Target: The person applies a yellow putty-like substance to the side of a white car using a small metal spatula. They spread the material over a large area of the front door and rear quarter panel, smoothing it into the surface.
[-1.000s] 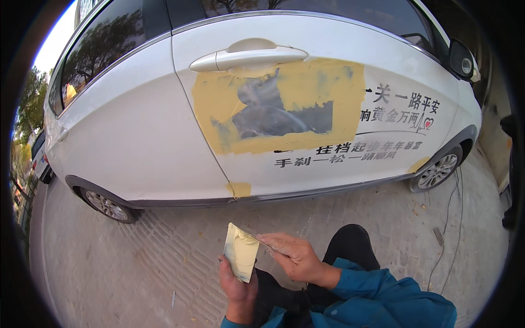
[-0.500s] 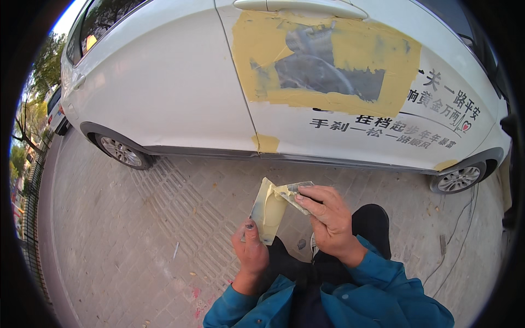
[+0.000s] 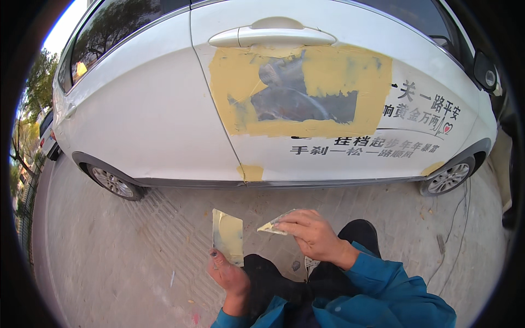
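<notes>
My left hand (image 3: 231,277) grips the lower edge of a flat putty board (image 3: 228,238), thumb on its face. Pale yellow filler coats most of the board. To its right, my right hand (image 3: 316,234) pinches a putty spreader (image 3: 269,226) with filler along its edge; the fingers cover much of it. A gap separates the two tools. Beyond them stands a white car door (image 3: 262,158) with a broad coat of yellow filler (image 3: 350,63) below its handle. A grey, uneven patch (image 3: 309,101) shows in the middle of that coat.
Smaller filler spots mark the lower door edge (image 3: 252,173) and the area by the right-hand wheel (image 3: 449,179). Dark lettering sits beside the coat. Grey paving (image 3: 136,246) lies underfoot, with a thin cable (image 3: 454,235) at right. Another car (image 3: 48,136) stands far left.
The spreader has come away from the board, and the two hands are farther apart. My view has tilted up, so more of the door and its handle shows.
</notes>
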### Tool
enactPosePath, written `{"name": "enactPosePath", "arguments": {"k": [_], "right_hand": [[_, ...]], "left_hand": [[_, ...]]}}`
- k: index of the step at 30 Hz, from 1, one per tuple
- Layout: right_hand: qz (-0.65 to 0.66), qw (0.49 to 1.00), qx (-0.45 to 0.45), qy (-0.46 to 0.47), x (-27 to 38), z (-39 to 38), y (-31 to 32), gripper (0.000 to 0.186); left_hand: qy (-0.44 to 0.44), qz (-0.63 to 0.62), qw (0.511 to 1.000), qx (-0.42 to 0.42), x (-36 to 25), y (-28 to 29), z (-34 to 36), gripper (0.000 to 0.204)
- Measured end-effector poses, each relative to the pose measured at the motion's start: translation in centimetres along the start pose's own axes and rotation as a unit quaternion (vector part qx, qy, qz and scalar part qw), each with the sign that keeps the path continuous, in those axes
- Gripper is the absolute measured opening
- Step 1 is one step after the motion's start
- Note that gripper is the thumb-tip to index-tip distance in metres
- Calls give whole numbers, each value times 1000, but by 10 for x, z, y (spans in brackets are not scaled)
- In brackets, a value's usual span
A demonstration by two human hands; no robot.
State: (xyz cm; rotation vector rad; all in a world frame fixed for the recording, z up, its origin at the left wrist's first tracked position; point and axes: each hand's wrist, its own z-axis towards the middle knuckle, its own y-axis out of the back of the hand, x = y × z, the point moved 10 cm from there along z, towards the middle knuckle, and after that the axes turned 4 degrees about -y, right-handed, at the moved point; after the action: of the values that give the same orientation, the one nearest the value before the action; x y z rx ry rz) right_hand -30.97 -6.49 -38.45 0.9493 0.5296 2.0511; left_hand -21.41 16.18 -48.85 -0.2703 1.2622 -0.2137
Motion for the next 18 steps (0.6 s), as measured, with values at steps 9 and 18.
{"name": "enactPosePath", "arguments": {"k": [9,18], "right_hand": [[-421,864,-251,116,-9,149,130,44],[-455,835,-284,124,-31,180,124,48]], "left_hand": [[65,-41,997,-12,24,2,-19,51],[81,-64,995,-15,34,2,-20,51]]}}
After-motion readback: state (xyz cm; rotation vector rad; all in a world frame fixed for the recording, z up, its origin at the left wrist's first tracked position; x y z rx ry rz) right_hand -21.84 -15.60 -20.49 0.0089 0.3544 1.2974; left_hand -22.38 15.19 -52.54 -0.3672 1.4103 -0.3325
